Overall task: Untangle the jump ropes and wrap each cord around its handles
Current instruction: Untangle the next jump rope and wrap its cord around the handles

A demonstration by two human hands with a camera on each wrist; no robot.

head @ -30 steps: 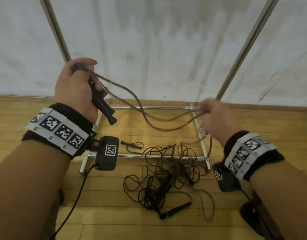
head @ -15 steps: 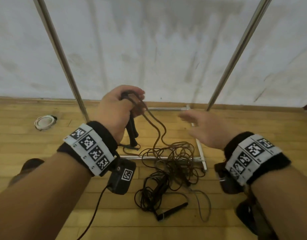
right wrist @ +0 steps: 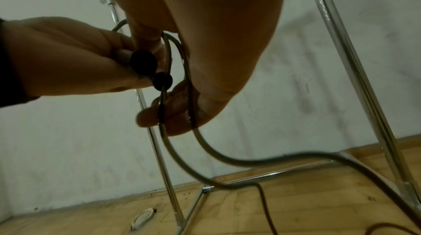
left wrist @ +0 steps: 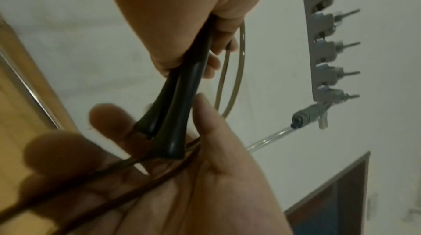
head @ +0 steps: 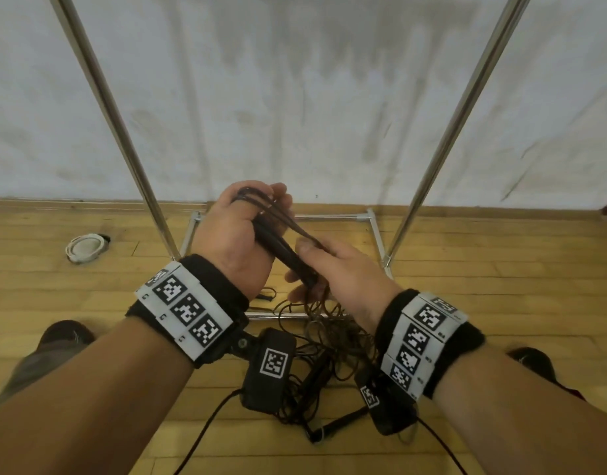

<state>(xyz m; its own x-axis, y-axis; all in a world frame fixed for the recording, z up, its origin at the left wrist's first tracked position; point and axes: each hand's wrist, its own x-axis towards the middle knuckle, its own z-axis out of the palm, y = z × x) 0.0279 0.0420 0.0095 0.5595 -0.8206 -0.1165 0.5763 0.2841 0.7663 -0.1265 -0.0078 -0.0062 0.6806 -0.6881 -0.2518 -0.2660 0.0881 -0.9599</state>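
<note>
The left hand (head: 233, 241) is clamping both black handles (head: 285, 255) side by side so they are forming one core, while the right hand (head: 332, 269) — at its 4 o'clock — is pinching the cord (right wrist: 182, 69), apparently feeding a wrap — leaving the tangle (head: 329, 344) on the floor (head: 500, 286).

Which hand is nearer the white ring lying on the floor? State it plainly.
Left. The left hand grips the black handles closer to the white ring; the right hand sits farther away, beyond the handles.

No words or numbers can be read anywhere; the wristbands (head: 183, 311) carry only black-and-white square marker patterns.
</note>
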